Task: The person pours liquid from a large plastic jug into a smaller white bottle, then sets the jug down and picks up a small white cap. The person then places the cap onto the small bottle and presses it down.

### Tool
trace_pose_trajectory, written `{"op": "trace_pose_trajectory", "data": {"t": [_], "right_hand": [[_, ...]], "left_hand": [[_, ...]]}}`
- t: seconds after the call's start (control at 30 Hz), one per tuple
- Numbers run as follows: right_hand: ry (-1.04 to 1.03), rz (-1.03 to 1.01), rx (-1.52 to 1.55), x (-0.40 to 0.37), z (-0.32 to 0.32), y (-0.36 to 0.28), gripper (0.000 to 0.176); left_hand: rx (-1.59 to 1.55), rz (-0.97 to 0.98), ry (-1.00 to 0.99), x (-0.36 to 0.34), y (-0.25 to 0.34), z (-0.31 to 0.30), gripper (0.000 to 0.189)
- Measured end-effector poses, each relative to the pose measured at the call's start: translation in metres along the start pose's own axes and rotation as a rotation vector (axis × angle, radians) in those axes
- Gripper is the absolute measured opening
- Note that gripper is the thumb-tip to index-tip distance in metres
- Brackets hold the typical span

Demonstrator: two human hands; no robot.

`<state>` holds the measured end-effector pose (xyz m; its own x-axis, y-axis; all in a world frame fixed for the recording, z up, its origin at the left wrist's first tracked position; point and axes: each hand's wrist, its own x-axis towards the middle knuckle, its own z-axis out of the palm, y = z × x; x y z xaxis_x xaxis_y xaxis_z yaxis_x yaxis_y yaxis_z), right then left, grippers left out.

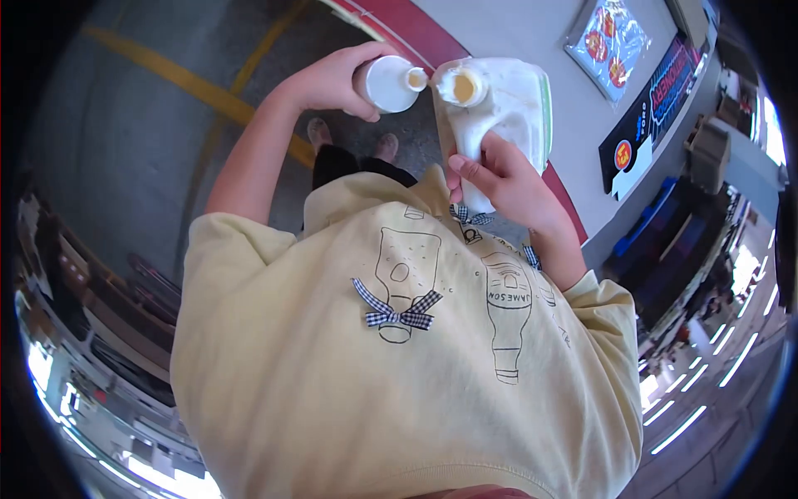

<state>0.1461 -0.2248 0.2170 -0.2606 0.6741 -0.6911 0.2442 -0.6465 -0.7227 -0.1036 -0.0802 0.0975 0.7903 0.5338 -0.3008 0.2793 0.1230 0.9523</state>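
Note:
My left hand (341, 79) is closed around a small white bottle (388, 86). The bottle is uncapped, and its narrow neck points right, towards the jug. My right hand (501, 173) grips the handle of a large whitish plastic jug (509, 98), with the thumb lying over the handle. An uncapped mouth shows on the jug, smeared with white residue around its rim, close beside the small bottle's neck. A green-edged label runs along the jug's right side. The jug overlaps the red edge of a grey table in this view.
On the grey table (511, 29) lie a plastic-wrapped pack (609, 48) with red round prints and a dark printed panel (657, 108). My feet stand on a dark floor (158, 108) with yellow lines. Dark clutter fills the right side.

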Motion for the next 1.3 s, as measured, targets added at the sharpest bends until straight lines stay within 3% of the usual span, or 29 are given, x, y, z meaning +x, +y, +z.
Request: {"op": "trace_pose_trajectory", "data": {"t": [0.17,0.4,0.5,0.9,1.3], "right_hand": [[0.155,0.019,-0.098,0.012,0.030,0.001,0.022],[0.195,0.143,-0.223,0.020,0.053,0.003,0.018],[0.242,0.174,-0.268,0.023,0.062,0.002,0.019],[0.301,0.252,-0.506,0.041,0.091,-0.005,0.030],[0.277,0.280,-0.684,0.061,0.109,0.001,0.033]], "left_hand": [[0.125,0.061,0.061,-0.003,-0.029,0.001,0.078],[0.143,0.124,0.105,0.005,-0.051,-0.008,0.081],[0.219,0.340,0.129,0.002,-0.043,-0.016,0.069],[0.202,0.202,0.115,-0.020,-0.071,-0.011,0.069],[0.090,0.227,0.189,-0.033,-0.123,0.007,0.075]]}}
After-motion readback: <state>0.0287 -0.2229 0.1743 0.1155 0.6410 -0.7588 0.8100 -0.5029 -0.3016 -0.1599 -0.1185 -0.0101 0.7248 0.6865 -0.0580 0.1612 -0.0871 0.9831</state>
